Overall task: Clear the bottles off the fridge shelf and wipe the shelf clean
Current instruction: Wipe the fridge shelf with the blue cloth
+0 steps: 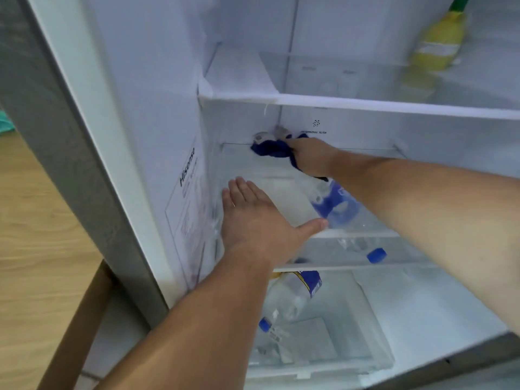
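The fridge stands open before me. My right hand [311, 157] is shut on a dark blue cloth [271, 149], pressed to the back left of the glass shelf [270, 170]. My left hand [253, 220] lies flat and open on the shelf's front left, thumb along the front edge. A clear bottle with a blue label [334, 205] and a blue cap [376, 254] shows through the glass, lying below this shelf. Another clear bottle with a blue label [289, 296] lies in the bottom drawer.
A yellow bottle with a green cap [439, 43] stands on the upper shelf [365, 104] at the right. The fridge's left wall [157, 136] carries a sticker. A wooden floor [33, 220] and a brown chair leg [81, 319] are at the left.
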{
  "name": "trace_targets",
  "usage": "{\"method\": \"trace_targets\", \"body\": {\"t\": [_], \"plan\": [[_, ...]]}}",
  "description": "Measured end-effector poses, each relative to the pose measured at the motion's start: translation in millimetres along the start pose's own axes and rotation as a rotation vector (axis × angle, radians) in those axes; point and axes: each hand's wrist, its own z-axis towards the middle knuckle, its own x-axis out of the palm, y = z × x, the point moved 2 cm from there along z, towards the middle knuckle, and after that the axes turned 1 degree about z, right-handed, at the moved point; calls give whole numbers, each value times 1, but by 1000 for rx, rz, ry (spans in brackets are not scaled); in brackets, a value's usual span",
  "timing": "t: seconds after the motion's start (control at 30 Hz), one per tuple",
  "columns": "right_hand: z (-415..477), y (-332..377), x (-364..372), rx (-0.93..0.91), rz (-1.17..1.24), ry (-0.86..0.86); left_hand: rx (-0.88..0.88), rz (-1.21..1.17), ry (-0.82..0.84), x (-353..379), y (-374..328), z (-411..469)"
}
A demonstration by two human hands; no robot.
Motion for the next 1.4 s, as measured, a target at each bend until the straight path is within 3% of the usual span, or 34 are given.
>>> {"method": "trace_targets", "body": {"t": [0.13,0.2,0.27,0.33,0.4,0.47,0.6,0.67,0.73,0.83,0.9,1.0,1.13,1.27,1.33,1.4], "plan": [[-78,-109,-36,335,-107,-117,5,13,22,-2,0,0],[-122,-98,-21,381,19,-182,11,-9,26,-3,0,1],[-130,-52,7,205,181,-244,14,-35,33,-2,1,1],[-110,4,27,-26,228,-179,16,-43,28,-2,2,2],[-69,22,28,-62,269,-122,15,-41,21,-2,3,2],[-38,-4,11,-71,197,-72,14,-29,14,-2,2,3],[-73,-148,-42,328,-176,-70,10,-31,47,-4,1,3],[-119,-170,-54,472,-174,-114,14,-29,54,-5,0,4],[-154,-127,-38,430,-13,-207,11,-39,62,-6,1,3],[-198,-15,10,154,275,-215,24,-45,85,-5,-1,2],[-180,31,30,-1,327,-191,39,-27,82,-3,3,4],[-93,43,36,-16,287,-24,64,-24,53,-1,5,6],[-32,-28,7,107,219,-42,39,6,69,0,4,4],[-80,-145,-47,404,-21,-191,54,11,101,-5,4,4],[-118,-153,-50,463,-89,-185,60,15,94,-4,4,4],[-143,-121,-30,379,53,-200,65,21,82,-2,3,5]]}}
